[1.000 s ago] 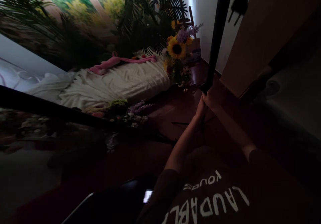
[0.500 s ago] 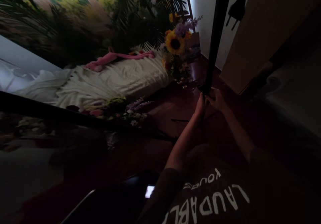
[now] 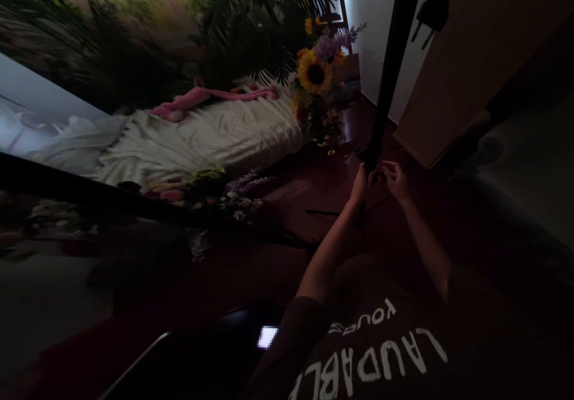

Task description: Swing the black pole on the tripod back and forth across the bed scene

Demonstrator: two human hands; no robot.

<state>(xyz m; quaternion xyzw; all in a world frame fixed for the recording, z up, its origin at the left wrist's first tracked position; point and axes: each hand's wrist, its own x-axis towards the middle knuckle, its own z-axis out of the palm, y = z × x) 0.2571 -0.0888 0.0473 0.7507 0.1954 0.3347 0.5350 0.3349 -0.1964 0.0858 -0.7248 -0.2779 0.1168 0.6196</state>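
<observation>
A tall black stand pole slants up from the floor in front of me. My left hand is closed around its lower part, below a dark collar or knob too dim to make out. My right hand is just right of the pole, apart from it, with its fingers loosely bent and spread, nothing visible in them. Thin dark legs show low near the pole's foot. A black two-pin plug hangs beside the pole's upper part.
On the left, a second dark pole crosses the view. Behind it are a cream-draped platform with a pink plush toy, and sunflowers. A brown board leans at the right. A dark glossy object is at lower left.
My right hand has come off the pole and moved slightly right, its fingers opening. My left hand stays on the pole. The pole's upper end and the plug appear shifted slightly right.
</observation>
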